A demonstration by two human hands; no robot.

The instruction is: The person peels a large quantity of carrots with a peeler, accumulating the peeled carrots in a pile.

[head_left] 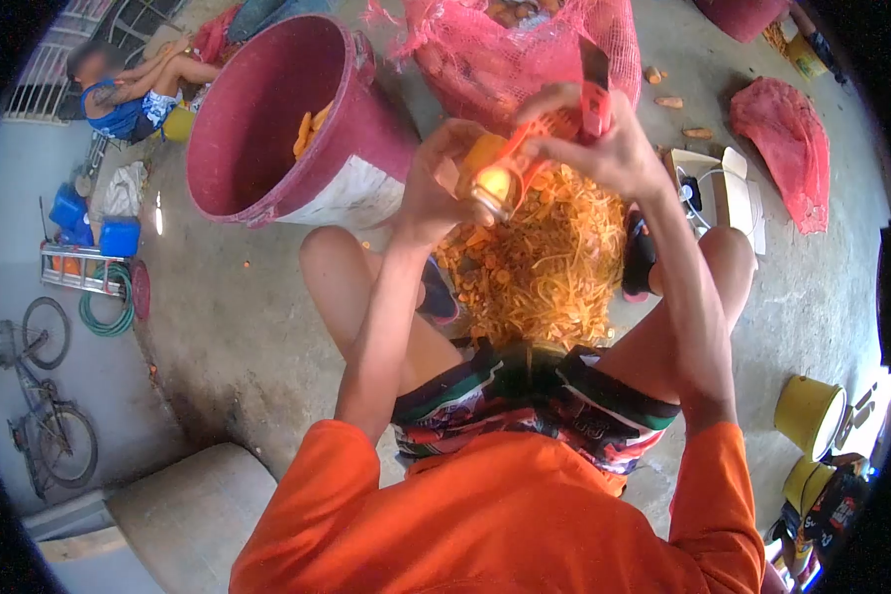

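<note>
Over the peelings, my left hand (440, 183) is closed around a carrot (494, 182), whose pale cut end faces me. My right hand (609, 148) grips an orange-red peeler (537, 144), its head lying against the carrot. A knife (595, 67) with a red handle is also in the right hand, blade pointing away from me. Below both hands, a heap of orange peelings and trimmed ends (544, 267) covers the floor between my feet. The fingertips on the far side of the carrot are partly hidden.
A large maroon tub (371, 148) with peeled carrots (312, 129) inside stands at left. Ahead is a pink mesh sack (465, 74) of carrots. An open cardboard box (733, 193) and a red mesh bag (787, 148) lie at right. Another person (134, 99) sits far left.
</note>
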